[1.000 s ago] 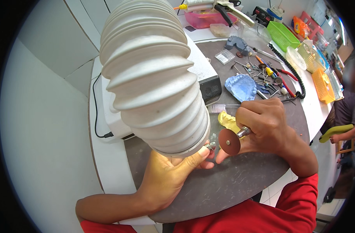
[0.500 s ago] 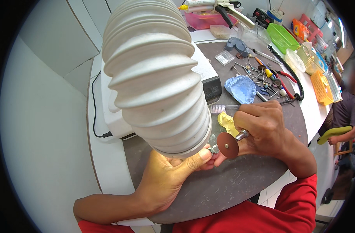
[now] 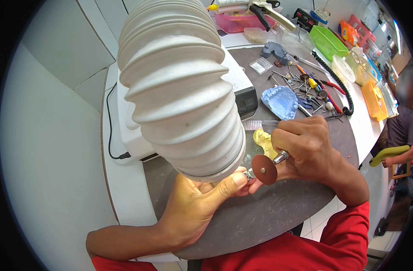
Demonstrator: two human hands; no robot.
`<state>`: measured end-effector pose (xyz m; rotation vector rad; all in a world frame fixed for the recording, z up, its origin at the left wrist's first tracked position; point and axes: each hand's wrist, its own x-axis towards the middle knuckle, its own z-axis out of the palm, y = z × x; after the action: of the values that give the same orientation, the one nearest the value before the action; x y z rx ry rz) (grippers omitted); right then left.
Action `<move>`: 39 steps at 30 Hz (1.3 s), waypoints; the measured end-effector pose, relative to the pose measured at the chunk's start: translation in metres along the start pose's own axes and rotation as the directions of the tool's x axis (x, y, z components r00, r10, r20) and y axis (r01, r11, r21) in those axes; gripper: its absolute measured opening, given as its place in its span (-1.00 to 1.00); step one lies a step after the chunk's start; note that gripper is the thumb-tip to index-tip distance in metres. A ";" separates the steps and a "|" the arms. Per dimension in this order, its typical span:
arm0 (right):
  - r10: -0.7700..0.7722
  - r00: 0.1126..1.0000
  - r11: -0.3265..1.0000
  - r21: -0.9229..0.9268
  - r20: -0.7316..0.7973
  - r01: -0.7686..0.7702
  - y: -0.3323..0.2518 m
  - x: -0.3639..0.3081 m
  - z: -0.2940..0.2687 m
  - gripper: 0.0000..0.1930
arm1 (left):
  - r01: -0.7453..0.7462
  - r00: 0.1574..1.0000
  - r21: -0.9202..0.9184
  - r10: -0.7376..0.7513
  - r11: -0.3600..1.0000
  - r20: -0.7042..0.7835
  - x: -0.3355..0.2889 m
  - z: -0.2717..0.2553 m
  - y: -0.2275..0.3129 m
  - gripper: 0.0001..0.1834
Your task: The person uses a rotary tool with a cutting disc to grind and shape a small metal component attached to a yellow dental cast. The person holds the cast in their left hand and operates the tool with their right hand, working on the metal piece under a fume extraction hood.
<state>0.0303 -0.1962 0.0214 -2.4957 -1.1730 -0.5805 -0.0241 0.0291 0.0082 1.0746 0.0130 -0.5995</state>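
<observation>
Wrapped around a rotary handpiece (image 3: 281, 156), my right hand (image 3: 303, 149) holds it with a brown cutting disc (image 3: 264, 170) mounted at its tip. My left hand (image 3: 202, 203) pinches a small shiny metal piece (image 3: 249, 173) between thumb and fingers, right beside the disc's left edge. Whether disc and metal touch, I cannot tell. The wide mouth of a white ribbed hose (image 3: 184, 104) hangs just over my left fingers and hides part of them. Behind my hands lie a yellow moulded piece (image 3: 263, 142) and a clear-bristled brush (image 3: 256, 126).
A blue dental cast (image 3: 280, 103) and a grey cast (image 3: 275, 52) lie on the dark board (image 3: 260, 217) among several burs and tools. A coiled black cord (image 3: 339, 81) runs past them. Baskets, one green (image 3: 328, 43), line the right side. Another person (image 3: 399, 131) is at far right.
Almost nothing differs. The disc and the metal piece have shifted very slightly, and both hands keep their grip.
</observation>
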 end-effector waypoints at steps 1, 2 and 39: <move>0.000 1.000 1.000 0.001 -0.004 0.000 0.001 0.000 -0.001 -0.36 | -0.001 1.000 -0.003 0.001 1.000 -0.002 0.000 0.000 -0.001 -0.84; 0.000 1.000 1.000 0.002 -0.008 0.000 0.001 0.000 -0.001 -0.36 | 0.004 1.000 0.002 -0.004 1.000 -0.004 0.000 0.001 0.000 -0.84; 0.024 1.000 1.000 -0.020 0.006 -0.024 0.000 -0.001 0.000 -0.36 | -0.001 1.000 0.003 0.001 1.000 0.007 0.000 0.002 -0.003 -0.80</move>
<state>0.0291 -0.1970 0.0210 -2.5265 -1.1436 -0.5805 -0.0261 0.0261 0.0068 1.0757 0.0057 -0.6022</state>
